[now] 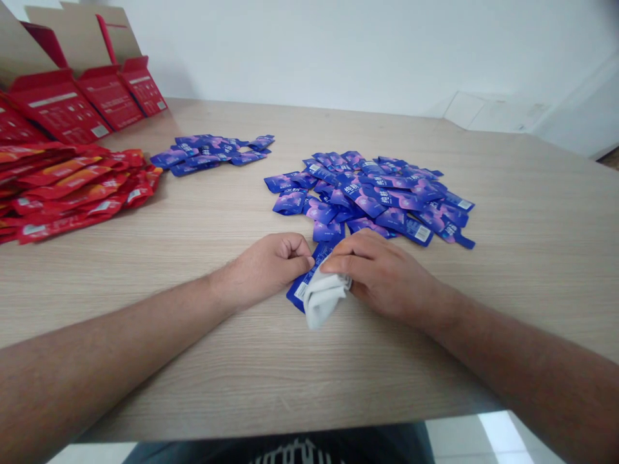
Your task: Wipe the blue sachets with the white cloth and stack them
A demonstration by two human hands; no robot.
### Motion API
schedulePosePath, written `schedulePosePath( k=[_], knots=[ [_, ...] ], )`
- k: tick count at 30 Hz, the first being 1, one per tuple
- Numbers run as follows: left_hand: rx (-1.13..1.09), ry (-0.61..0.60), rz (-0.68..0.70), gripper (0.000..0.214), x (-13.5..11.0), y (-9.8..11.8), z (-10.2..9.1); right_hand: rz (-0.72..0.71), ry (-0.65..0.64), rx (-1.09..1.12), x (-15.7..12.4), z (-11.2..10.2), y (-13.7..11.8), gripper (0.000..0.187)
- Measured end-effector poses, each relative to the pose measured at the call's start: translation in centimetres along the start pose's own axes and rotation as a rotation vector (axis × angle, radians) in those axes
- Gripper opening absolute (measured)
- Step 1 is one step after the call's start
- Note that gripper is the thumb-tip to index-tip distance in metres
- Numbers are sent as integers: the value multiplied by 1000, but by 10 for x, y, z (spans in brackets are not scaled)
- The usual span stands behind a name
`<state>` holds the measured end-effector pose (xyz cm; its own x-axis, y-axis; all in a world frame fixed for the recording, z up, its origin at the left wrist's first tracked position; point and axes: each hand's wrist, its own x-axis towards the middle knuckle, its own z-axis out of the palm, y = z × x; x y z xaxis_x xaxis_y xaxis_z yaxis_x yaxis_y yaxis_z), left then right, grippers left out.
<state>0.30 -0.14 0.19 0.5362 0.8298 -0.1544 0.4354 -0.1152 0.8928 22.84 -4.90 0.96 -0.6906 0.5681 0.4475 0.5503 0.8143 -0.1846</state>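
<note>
Near the front of the table, a blue sachet [298, 296] lies between my two hands. My left hand [278, 264] has its fingers curled, with thumb and forefinger pinching the sachet's left edge. A folded white cloth [325, 298] is gripped in my right hand [380, 270], which presses it against the sachet and covers its right side. Just beyond my hands spreads a heap of blue and purple sachets [367, 193]; its near edge touches the far end of the held one. A smaller group of blue sachets [207, 153] lies farther back on the left.
At the far left stand open red cardboard boxes [104, 96] with raised flaps. Red packets [72, 187] are piled in front of them. A white object [488, 111] sits by the wall at the back right. The wooden table's [271, 393] front edge is close to my body.
</note>
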Motion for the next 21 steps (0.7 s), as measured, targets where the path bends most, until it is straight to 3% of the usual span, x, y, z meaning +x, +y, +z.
schedulePosePath(
  k=[6,11,15,21],
  knots=[
    [21,-22,-1,10,0,-2,0,-80,-80,41,0,0,-1,24],
    [-2,-12,-1,12,0,-1,0,10,-3,-1,-1,0,1,23],
    [44,-14,0,12,0,3,-1,-78,-77,56,0,-1,-3,24],
    [23,-8,-3,12,0,2,-1,15,8,14,-1,1,1,24]
  ],
)
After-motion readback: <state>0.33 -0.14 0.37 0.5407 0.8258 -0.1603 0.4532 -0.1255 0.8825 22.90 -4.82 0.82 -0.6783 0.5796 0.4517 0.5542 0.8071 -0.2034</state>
